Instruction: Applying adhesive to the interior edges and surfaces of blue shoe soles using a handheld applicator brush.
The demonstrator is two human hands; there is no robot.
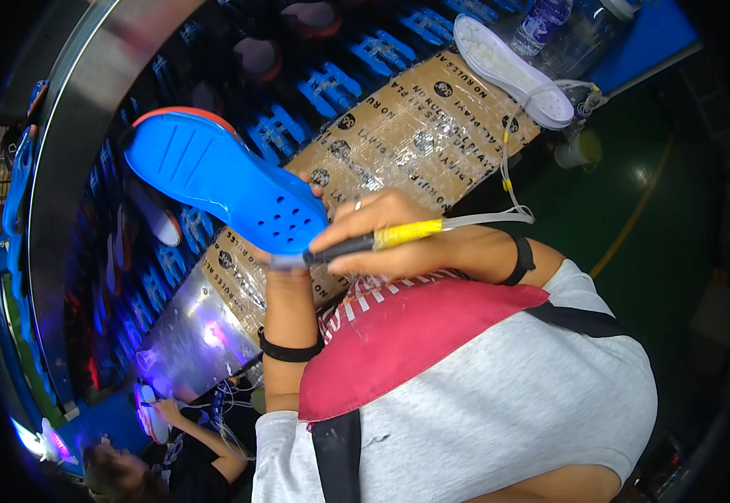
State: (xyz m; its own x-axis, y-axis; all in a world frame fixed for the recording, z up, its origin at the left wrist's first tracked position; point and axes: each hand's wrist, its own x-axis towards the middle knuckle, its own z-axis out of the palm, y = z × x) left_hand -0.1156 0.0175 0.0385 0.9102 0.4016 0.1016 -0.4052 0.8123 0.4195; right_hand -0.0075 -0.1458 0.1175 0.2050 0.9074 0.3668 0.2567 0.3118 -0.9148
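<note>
A blue shoe sole (206, 168) with an orange-red edge at one end and a cluster of small holes at the other lies across my left hand (315, 186). That hand grips it from beneath, so most of its fingers are hidden. In my right hand (386, 214) is a hose-fed brush (355, 246) with a black handle, yellow tape and a clear hose behind. Its blurred tip meets or nearly meets the sole's edge beside the holes; I cannot tell which.
Below my hands runs a bench covered with brown printed paper (382, 138). A white sole (512, 71) and a plastic bottle (541, 27) stand at its far right. Beyond is a rack with blue holders (329, 88). At lower left a co-worker's hand (166, 410) works on another sole.
</note>
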